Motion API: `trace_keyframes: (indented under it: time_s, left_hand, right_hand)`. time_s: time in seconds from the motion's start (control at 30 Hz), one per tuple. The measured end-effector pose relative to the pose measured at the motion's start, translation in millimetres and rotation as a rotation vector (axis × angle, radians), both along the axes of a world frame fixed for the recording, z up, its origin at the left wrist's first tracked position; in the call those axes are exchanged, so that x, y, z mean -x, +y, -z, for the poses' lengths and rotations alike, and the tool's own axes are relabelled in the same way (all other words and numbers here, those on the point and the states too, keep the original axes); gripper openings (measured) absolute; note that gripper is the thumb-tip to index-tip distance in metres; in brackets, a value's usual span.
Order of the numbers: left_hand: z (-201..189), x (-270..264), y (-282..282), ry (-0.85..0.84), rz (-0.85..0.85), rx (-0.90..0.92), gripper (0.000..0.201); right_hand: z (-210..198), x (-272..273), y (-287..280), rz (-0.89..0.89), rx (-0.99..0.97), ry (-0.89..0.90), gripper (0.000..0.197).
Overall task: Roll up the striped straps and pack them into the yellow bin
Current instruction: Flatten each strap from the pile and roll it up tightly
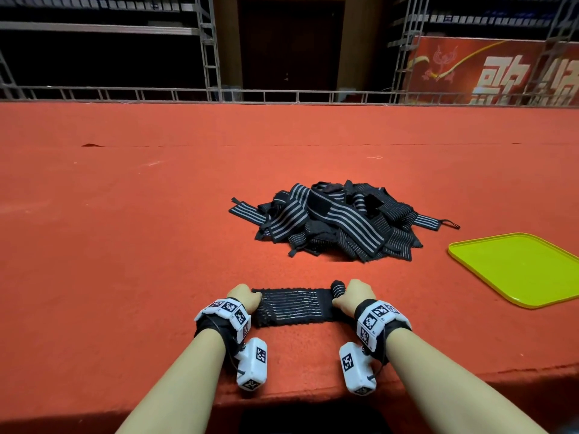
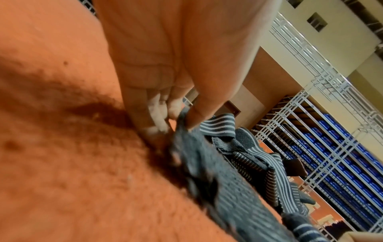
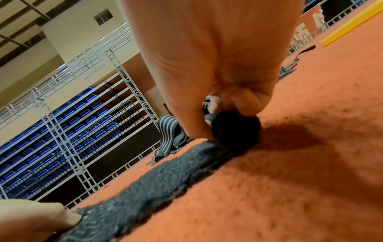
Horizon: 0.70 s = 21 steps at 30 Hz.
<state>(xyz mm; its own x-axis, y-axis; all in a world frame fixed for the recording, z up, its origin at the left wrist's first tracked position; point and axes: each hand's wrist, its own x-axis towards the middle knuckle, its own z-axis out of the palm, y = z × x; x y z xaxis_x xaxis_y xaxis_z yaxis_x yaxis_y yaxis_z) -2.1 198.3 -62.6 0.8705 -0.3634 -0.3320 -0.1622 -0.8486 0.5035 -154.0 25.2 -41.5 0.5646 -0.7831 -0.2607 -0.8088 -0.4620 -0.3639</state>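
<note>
One black strap with thin grey stripes [image 1: 293, 306] lies flat on the red carpeted table [image 1: 125, 230] near its front edge. My left hand [image 1: 246, 297] pinches its left end [image 2: 182, 121] between thumb and fingers. My right hand [image 1: 352, 296] grips the rolled-up right end [image 1: 337, 287], a small dark roll [image 3: 236, 129] sitting on the carpet. A heap of loose striped straps [image 1: 338, 223] lies just beyond. The yellow bin [image 1: 517, 267], a shallow tray, sits at the right; its edge [image 3: 348, 24] shows in the right wrist view.
The table's front edge [image 1: 313, 399] runs just under my forearms. Metal railings [image 1: 219, 95] border the far side, with a red banner [image 1: 501, 73] at the back right. One strap's loop end [image 1: 448, 223] trails toward the bin.
</note>
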Motion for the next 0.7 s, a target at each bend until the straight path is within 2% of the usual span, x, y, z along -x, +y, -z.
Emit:
trace_keyframes:
  time_s: [0.13,0.23,0.4,0.5,0.6,0.7]
  left_hand:
    - [4.8,1.9,3.2,0.116,0.059,0.113,0.034]
    - [8.2,-1.7,4.6,0.116,0.034,0.153,0.032]
    - [-0.7,-5.1,9.9,0.162,0.017,0.202,0.016]
    - [10.3,-8.2,9.2,0.146,-0.002,0.219,0.019]
    - [16.3,-8.2,8.7,0.125,0.01,0.226,0.025]
    - [13.0,-6.3,9.0,0.077,0.067,0.181,0.031]
  right_hand:
    - [2.0,0.5,-0.2,0.007,-0.022,-0.02,0.035]
    - [3.3,1.0,-2.4,0.02,-0.033,-0.03,0.035]
    - [5.2,-1.0,-0.4,0.015,-0.007,-0.047,0.041]
    - [7.1,-2.1,1.7,-0.008,0.024,-0.06,0.044]
    - [7.9,-1.3,0.6,-0.051,0.028,-0.053,0.038]
    - [5.8,1.7,-2.3,-0.088,0.01,-0.069,0.021]
